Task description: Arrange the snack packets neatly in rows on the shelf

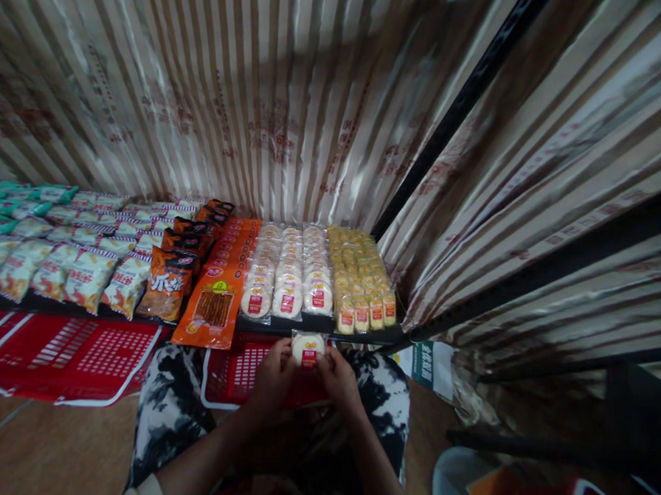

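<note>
Between my two hands is a round white rice cracker packet [308, 348] in clear wrap with a red label. My left hand [275, 370] pinches its left edge, and my right hand [337, 376] grips the right edge. Just beyond, three rows of matching rice cracker packets [286, 279] stand on the dark shelf [260, 325]. To their right are rows of small yellow wrapped snacks [362, 275]. Left of the crackers lie long orange snack bags [214, 298]. Below the held packet, a red basket [240, 374] sits between my knees.
More snack bags [88, 271] fill the shelf's left side, with orange-and-black bags [169, 282] beside them. Another red basket [92, 356] stands at left. A black metal post [457, 123] rises at right before a striped curtain [278, 88]. A grey container [456, 477] is at lower right.
</note>
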The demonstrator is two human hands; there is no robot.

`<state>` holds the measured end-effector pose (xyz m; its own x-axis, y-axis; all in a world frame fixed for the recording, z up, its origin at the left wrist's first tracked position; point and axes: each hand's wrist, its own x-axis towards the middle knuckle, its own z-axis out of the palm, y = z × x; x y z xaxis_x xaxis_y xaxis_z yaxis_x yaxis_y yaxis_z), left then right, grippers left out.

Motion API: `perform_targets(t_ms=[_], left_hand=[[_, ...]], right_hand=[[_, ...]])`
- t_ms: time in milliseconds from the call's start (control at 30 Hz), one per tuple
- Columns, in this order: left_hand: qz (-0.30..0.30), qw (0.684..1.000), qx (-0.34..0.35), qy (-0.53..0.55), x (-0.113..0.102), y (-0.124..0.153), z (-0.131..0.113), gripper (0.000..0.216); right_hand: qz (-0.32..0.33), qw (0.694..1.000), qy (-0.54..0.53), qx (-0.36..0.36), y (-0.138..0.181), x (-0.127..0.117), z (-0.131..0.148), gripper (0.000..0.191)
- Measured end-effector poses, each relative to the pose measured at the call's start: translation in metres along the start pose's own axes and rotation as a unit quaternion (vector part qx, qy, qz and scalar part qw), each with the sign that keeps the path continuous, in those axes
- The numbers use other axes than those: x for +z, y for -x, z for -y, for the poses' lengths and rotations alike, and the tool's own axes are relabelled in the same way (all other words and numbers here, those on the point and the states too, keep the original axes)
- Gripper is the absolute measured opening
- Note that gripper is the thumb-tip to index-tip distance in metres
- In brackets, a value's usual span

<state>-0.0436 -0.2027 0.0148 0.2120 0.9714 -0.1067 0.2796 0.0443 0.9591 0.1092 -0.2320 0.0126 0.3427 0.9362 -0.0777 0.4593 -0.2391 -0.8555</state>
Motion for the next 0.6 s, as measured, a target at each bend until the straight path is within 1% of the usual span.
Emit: perform_targets(t_ms=[100, 233, 400, 600], left_hand=[[-0.005, 1.0, 0.007, -0.025, 0.003, -0.005, 0.0, 0.029], [-0.022, 0.998, 0.02, -0.055, 0.006, -0.014, -0.005, 0.024], [-0.039, 0.993, 0.025, -0.113, 0.006, -0.02, -0.022, 0.02], [-0.042, 0.991, 0.022, -0.128, 0.007, -0.027, -0.037, 0.018]], right_hand=[[0.003, 0.999, -0.033, 0.011, -0.004, -0.005, 0.013, 0.031], [-0.008, 0.999, -0.041, 0.022, -0.01, -0.008, 0.024, 0.034], [-0.036, 0.997, -0.06, 0.018, -0.015, -0.007, 0.025, 0.042], [-0.089, 0.994, -0.055, -0.017, -0.014, -0.004, 0.026, 0.052]])
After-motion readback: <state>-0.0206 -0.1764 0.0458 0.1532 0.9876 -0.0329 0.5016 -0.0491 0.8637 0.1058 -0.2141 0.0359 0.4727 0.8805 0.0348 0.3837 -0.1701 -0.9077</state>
